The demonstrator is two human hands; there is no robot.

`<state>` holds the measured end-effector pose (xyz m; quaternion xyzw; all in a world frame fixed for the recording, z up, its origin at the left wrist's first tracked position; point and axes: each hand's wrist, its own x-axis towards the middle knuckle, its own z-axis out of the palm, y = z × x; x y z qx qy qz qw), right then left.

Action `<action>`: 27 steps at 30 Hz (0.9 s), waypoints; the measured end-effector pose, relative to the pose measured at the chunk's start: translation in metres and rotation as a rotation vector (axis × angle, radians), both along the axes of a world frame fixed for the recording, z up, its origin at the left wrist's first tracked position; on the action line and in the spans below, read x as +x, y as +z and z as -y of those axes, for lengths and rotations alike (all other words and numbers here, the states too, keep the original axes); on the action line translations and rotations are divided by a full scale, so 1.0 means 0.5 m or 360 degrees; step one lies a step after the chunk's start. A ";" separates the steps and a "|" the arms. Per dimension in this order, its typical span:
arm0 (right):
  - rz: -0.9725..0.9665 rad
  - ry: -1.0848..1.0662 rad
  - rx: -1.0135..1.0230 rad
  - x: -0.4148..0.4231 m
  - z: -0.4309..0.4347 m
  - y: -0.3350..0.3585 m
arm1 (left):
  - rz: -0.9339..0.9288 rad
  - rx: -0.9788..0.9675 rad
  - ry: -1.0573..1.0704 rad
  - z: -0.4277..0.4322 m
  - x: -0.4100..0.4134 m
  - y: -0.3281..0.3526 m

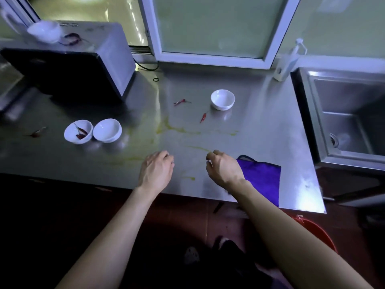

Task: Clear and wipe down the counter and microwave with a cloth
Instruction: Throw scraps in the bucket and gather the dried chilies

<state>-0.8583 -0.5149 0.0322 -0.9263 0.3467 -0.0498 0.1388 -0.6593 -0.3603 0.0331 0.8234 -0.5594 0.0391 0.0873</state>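
The steel counter (260,130) carries yellow spill streaks (177,129) and loose red chillies (181,102). Three white bowls stand on it: one with chillies (73,135), an empty one (107,130) beside it, and another empty one (222,99) further back. A purple cloth (264,176) lies at the front edge. My right hand (224,167) hovers just left of the cloth, fingers loosely curled, holding nothing. My left hand (156,170) hangs over the counter, also empty. The microwave (83,65) sits at the back left, with a white bowl (44,30) and chillies (73,38) on top.
A steel sink (350,113) lies to the right of the counter, with a pump bottle (289,59) at its back corner. A small black ring (155,79) and a cable lie near the window frame. A red bucket (318,232) stands on the floor below.
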 end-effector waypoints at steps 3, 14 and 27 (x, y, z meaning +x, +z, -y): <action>-0.0044 -0.0004 0.0054 0.054 0.044 -0.005 | -0.0039 0.0003 0.0005 0.035 0.054 -0.015; -0.0075 -0.0125 0.0329 0.285 0.354 -0.102 | 0.0004 0.0210 -0.0029 0.287 0.259 -0.097; -0.0342 0.0011 0.0301 0.378 0.539 -0.215 | -0.0005 0.0350 0.0183 0.659 0.402 -0.166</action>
